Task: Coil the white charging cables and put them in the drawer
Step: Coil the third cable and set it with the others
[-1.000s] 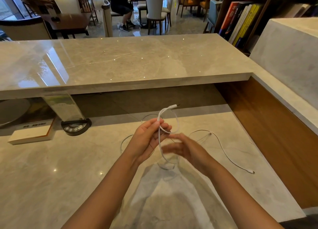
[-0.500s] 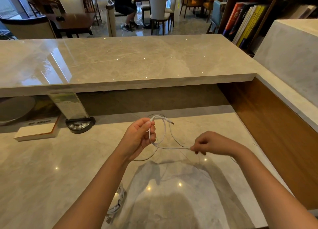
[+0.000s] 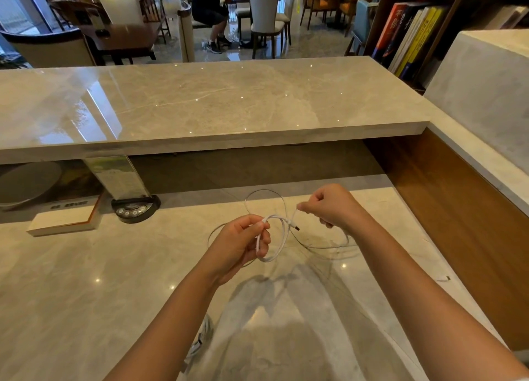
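marble desk [image 3: 86,309] | on it: white box [image 3: 61,222], round button console [image 3: 134,209], coiled cable [image 3: 201,339]

Your right hand [image 3: 333,206] has lifted up and away from the loop, from level with your left hand [image 3: 239,243] to above it, pinching the white cable [image 3: 282,237] taut; the coil in your left hand has tightened and gained a turn; the plug end [image 3: 294,226] now points right between both hands.
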